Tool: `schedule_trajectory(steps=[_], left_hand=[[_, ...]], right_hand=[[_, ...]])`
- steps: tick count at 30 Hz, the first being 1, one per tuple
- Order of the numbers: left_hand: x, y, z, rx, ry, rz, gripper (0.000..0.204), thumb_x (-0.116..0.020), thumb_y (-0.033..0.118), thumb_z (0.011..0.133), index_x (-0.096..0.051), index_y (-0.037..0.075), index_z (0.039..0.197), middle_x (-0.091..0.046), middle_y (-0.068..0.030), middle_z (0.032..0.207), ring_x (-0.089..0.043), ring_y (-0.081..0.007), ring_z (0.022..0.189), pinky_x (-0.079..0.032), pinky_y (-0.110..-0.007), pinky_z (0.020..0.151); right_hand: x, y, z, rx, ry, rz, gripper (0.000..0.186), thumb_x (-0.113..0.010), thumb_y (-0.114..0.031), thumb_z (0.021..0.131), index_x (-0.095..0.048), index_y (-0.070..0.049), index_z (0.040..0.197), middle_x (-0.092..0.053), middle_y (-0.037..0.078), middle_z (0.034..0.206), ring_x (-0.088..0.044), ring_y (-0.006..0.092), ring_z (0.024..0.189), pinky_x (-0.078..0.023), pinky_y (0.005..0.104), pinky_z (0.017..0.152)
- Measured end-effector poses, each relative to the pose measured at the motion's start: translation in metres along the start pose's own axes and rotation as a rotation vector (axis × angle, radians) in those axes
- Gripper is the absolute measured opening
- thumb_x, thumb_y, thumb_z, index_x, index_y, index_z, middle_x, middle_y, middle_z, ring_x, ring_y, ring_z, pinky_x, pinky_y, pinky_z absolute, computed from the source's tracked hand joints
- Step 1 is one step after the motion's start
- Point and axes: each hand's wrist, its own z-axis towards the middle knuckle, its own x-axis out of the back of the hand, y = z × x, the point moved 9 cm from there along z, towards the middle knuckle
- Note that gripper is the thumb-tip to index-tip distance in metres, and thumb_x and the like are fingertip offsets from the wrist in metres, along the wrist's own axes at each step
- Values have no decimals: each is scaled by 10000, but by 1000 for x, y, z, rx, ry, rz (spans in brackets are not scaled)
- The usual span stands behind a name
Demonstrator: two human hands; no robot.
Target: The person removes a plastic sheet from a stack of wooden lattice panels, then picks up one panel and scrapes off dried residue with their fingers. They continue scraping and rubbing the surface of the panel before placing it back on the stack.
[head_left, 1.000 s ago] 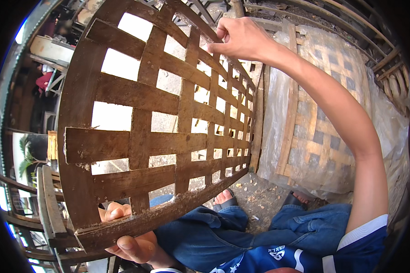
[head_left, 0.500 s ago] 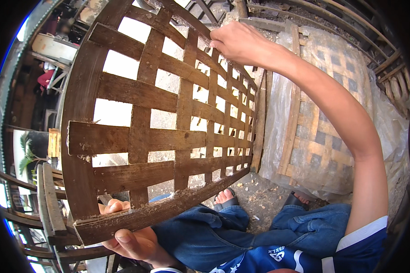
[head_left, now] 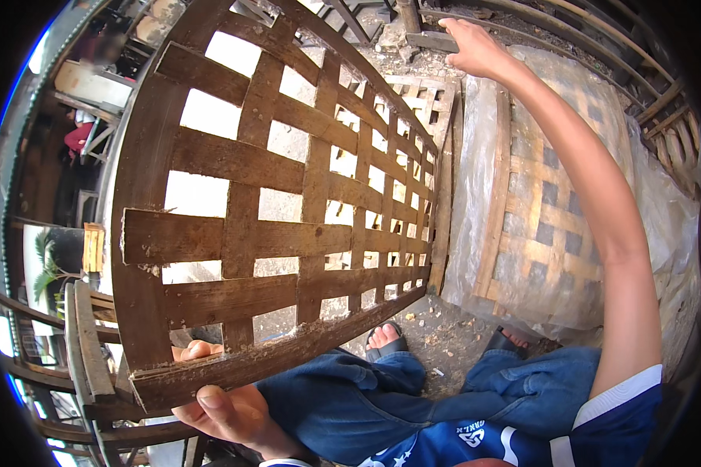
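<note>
1. Panel position: the wooden lattice panel stands on edge, tilted, in front of the seated person, with its near lower edge above the knees and its far end running toward the ground ahead.
2. Left hand: it supports the panel from below at the near lower corner. The thumb lies along the bottom rail and the fingers curl up behind it, clamped on the rail. Some fingertips show through a gap in the lattice.
3. Right hand: the arm is stretched out well past the far top corner of the panel. The fingers are together and bent slightly downward, close to a dark wooden bar. Contact with the bar cannot be confirmed, and the hand is not on the panel.
4. Surroundings: a second lattice panel wrapped in clear plastic sheet lies just beside the held panel, on the right. Sandalled feet rest on gravel ground between the two.
5. Handling judgement: the panel rests on one hand only, so the grip on the bottom rail should stay firm, with the thumb pressing the rail into the palm.
6. Keep the lower edge close to the knees for backup support.
7. Avoid twisting the panel; thin slats and rough edges may splinter against bare skin.
</note>
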Motion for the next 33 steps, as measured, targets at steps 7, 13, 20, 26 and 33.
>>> schedule_trajectory(steps=[7, 13, 20, 26, 33], left_hand=[[26, -36, 3, 76, 210, 49, 423, -629, 345, 940, -584, 25, 1213, -585, -148, 1168, -560, -207, 1051, -498, -347, 936], [20, -37, 9, 70, 167, -7, 449, -592, 298, 973, -526, 13, 1314, -614, -150, 1190, -573, -210, 1117, -480, -391, 989], [27, -36, 5, 93, 186, 19, 423, -581, 275, 986, -531, 16, 1316, -629, -148, 1166, -583, -205, 1121, -476, -380, 994], [23, -35, 10, 51, 98, -46, 379, -550, 241, 1005, -534, 31, 1319, -627, -146, 1188, -586, -203, 1137, -468, -388, 1009], [19, -32, 9, 90, 68, -92, 364, -547, 230, 1007, -549, 32, 1313, -618, -139, 1220, -578, -211, 1154, -442, -407, 1038]], right_hand=[[0, -96, -20, 78, 29, 333, 747, -584, -148, 874, -237, -76, 1531, -356, 225, 1521, -443, 369, 1349, -342, 469, 1158], [-120, -120, -132, 39, -455, 197, 808, -430, 29, 798, -100, 49, 1535, -218, 317, 1548, -189, 376, 1478, -271, 492, 1192], [-79, -117, -106, -92, -707, 221, 551, -438, -39, 867, -418, 66, 1407, -523, 298, 1347, -532, 410, 1246, -397, 493, 1102], [-48, -151, -100, 237, -52, 362, 924, -508, -19, 801, 27, -49, 1553, -113, 253, 1598, -352, 395, 1402, -364, 470, 1134], [-153, -113, -162, -141, -1065, 136, 525, -618, -259, 846, -564, 27, 1283, -647, 258, 1163, -634, 352, 1105, -499, 441, 944]])
